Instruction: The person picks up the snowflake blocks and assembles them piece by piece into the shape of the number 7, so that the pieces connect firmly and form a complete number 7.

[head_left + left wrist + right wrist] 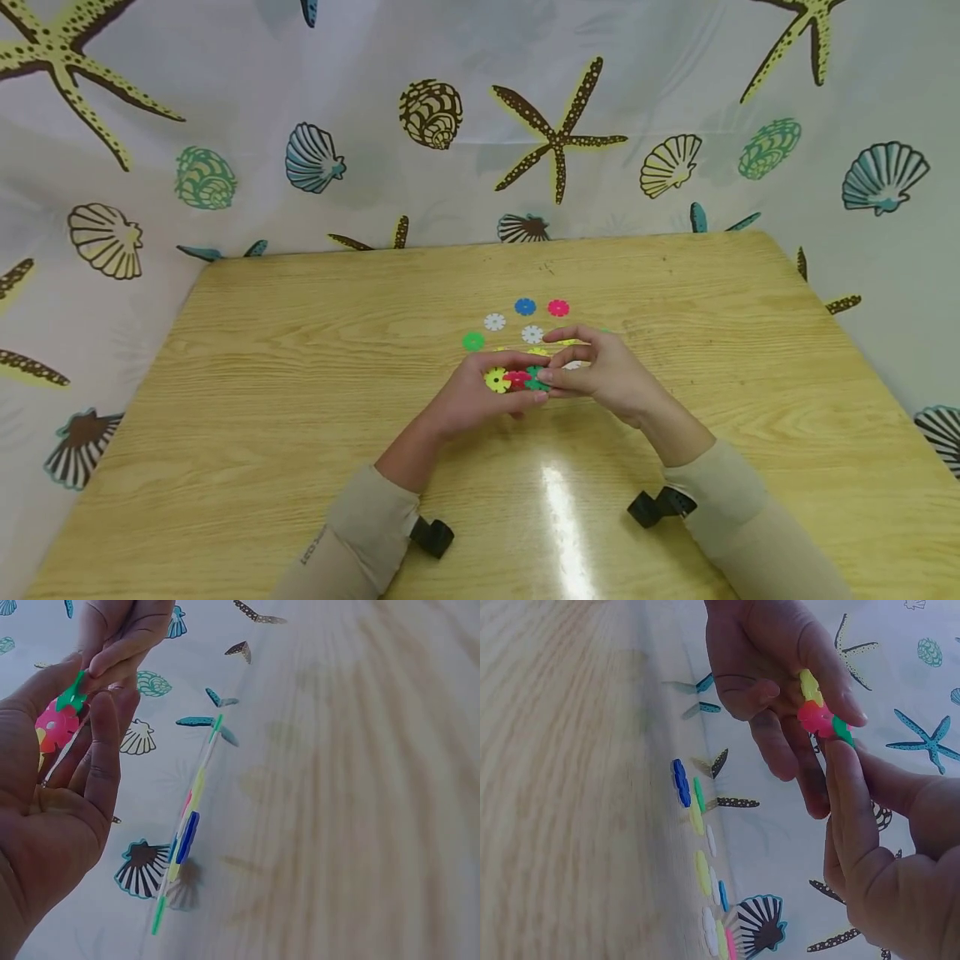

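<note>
A short row of interlocking flower-shaped plastic discs is between the two hands in the head view: a yellow disc, a pink-red disc and a green disc. My left hand holds the row at its yellow end, thumb below and fingers above. With thumb and fingers, my right hand pinches the green disc at the other end. The right wrist view shows the pink-red disc joined between the yellow and green ones. Fingers hide part of the green disc.
Loose discs lie flat on the wooden table beyond the hands, among them a blue disc, a pink disc, a white disc and a light green disc. A shell-patterned cloth hangs behind the table.
</note>
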`<state>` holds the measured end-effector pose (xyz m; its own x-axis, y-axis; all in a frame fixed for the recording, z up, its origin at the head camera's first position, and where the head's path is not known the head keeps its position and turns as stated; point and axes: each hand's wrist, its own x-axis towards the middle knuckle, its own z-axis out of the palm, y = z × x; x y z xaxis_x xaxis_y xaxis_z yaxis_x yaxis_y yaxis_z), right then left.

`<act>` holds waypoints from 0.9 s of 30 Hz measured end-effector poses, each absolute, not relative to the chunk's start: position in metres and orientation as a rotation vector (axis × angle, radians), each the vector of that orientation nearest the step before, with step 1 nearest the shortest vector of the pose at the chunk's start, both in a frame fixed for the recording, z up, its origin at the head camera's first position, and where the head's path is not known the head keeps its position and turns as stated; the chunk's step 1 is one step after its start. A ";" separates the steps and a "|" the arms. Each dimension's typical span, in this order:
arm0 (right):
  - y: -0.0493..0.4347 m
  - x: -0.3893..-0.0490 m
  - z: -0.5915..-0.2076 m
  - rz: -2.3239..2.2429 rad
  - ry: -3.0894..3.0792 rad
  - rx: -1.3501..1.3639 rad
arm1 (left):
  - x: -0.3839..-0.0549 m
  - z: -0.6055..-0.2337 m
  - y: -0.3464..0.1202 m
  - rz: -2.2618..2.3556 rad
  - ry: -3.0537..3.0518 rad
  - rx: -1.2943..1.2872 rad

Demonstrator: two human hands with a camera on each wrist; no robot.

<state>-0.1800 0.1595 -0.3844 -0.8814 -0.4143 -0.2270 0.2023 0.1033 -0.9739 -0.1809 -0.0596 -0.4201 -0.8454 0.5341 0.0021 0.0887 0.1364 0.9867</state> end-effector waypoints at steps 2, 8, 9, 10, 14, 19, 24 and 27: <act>0.158 -0.180 -0.384 -1.837 1.949 -0.209 | -0.181 -0.420 -0.059 1.749 2.096 0.582; 0.157 -0.181 -0.386 -1.868 1.952 -0.220 | -0.181 -0.420 -0.060 1.754 2.141 0.529; 0.157 -0.181 -0.386 -1.881 1.937 -0.219 | -0.181 -0.419 -0.060 1.759 2.148 0.525; 0.157 -0.182 -0.387 -1.892 1.923 -0.217 | -0.181 -0.419 -0.061 1.766 2.153 0.525; 0.159 -0.184 -0.387 -1.924 1.877 -0.209 | -0.182 -0.416 -0.063 1.771 2.176 0.518; 0.159 -0.183 -0.387 -1.892 1.921 -0.209 | -0.183 -0.416 -0.063 1.776 2.174 0.515; 0.158 -0.182 -0.387 -1.865 1.946 -0.207 | -0.183 -0.417 -0.063 1.776 2.189 0.496; 0.157 -0.182 -0.387 -1.864 1.933 -0.207 | -0.182 -0.416 -0.063 1.775 2.204 0.488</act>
